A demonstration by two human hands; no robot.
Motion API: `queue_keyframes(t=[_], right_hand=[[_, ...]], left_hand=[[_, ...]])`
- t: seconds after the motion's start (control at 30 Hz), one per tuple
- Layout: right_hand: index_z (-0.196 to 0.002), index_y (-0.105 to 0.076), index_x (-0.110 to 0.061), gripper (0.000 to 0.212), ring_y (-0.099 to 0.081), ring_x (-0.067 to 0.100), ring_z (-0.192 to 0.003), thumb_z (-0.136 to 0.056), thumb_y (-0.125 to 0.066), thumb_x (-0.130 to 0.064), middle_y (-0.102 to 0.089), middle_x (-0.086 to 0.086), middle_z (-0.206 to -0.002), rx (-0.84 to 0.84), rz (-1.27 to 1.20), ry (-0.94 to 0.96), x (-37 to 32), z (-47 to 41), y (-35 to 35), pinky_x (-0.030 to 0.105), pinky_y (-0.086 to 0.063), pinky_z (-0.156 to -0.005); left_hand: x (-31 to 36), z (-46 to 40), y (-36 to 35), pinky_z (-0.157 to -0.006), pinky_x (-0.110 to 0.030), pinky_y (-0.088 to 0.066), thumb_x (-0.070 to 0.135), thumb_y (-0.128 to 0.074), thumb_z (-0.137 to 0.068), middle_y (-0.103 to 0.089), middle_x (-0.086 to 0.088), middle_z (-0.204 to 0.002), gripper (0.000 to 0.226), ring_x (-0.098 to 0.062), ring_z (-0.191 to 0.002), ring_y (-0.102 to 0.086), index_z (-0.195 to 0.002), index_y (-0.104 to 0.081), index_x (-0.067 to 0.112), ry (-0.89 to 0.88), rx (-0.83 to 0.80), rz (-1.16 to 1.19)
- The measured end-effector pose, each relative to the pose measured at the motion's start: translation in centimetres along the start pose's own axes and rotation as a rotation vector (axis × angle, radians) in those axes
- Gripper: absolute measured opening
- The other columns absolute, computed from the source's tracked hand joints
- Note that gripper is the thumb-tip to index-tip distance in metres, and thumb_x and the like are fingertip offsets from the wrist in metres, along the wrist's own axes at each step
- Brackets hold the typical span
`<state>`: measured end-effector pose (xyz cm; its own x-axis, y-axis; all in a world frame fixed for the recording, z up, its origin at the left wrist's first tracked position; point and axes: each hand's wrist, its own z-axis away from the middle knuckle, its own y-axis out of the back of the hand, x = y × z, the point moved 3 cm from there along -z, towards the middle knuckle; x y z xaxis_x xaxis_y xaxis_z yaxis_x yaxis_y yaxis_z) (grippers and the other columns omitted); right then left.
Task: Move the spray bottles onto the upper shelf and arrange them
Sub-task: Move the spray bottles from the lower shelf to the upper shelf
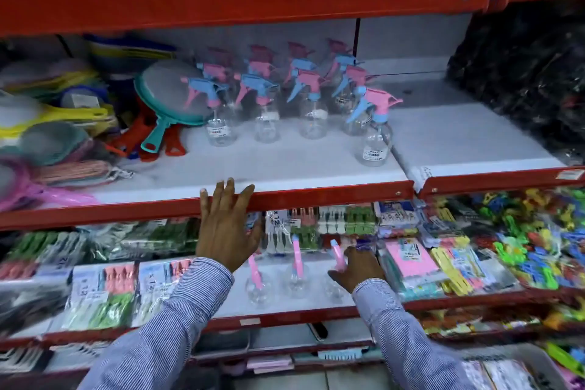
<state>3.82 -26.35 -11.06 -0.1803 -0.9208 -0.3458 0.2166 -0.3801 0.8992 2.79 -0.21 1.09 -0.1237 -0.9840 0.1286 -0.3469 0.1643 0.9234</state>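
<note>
The left hand (226, 225) lay flat with its fingers (228, 191) spread, their tips hooked over the red edge (316, 198) of the upper shelf (285, 161), holding nothing. Above and beyond those fingertips, a cluster of clear spray bottles (269, 98) with pink and blue triggers stood upright on that shelf in loose rows, and 1 bottle (375, 133) stood apart at the front right, nearest the edge. Left of the cluster lay a teal sieve (167, 98) and a blurred heap of coloured plastic goods. The right hand (354, 266) was down on the lower shelf (285, 304), its fingers curled around the neck of a pink-topped bottle (337, 255); how tightly they closed I could not tell, since the hand hid the grip and the view was blurred. Just left of those fingers 2 more bottles (296, 269) stood on the white lower shelf, both with pink triggers, the farther one below the left wrist. Packs of clothes pegs (348, 220) lay behind the right hand's fingers, and more packs (107, 291) sat left of the left sleeve (177, 320). Bright peg bundles (522, 244) filled the space to the right of the right hand. Both sleeves were blue-and-white striped.
</note>
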Motion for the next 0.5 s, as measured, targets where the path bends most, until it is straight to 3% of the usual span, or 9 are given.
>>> queue_keyframes(t=[0.2,0.33,0.5], right_hand=[[-0.098,-0.067,-0.010,0.034,-0.068,0.024,-0.090,-0.069,-0.076,-0.023,-0.072,0.009,-0.098,-0.007,-0.101,-0.065,-0.8,0.1,-0.1,0.032,-0.058,-0.075],[-0.099,-0.069,-0.010,0.041,-0.068,0.025,-0.088,-0.063,-0.081,-0.024,-0.073,0.010,-0.099,0.050,-0.136,-0.014,-1.6,1.9,4.0,0.029,-0.055,-0.072],[-0.081,-0.074,-0.013,0.027,-0.063,0.017,-0.067,-0.062,-0.084,-0.029,-0.073,0.007,-0.081,0.148,-0.241,0.130,-3.8,7.9,13.9,0.019,-0.042,-0.051]], left_hand=[[0.1,0.2,0.3,-0.118,-0.060,-0.016,0.038,-0.059,-0.082,-0.041,-0.022,-0.148,0.064,-0.039,-0.140,-0.032,-0.140,-0.038,0.021,0.005,-0.002,-0.020],[0.1,0.1,0.5,-0.117,-0.059,-0.019,0.035,-0.059,-0.080,-0.048,-0.020,-0.142,0.060,-0.038,-0.136,-0.038,-0.136,-0.043,0.021,0.011,0.028,-0.008],[0.2,0.0,0.1,-0.117,-0.058,-0.019,0.040,-0.056,-0.077,-0.053,-0.018,-0.136,0.058,-0.037,-0.130,-0.043,-0.131,-0.048,0.021,0.026,0.060,0.014]])
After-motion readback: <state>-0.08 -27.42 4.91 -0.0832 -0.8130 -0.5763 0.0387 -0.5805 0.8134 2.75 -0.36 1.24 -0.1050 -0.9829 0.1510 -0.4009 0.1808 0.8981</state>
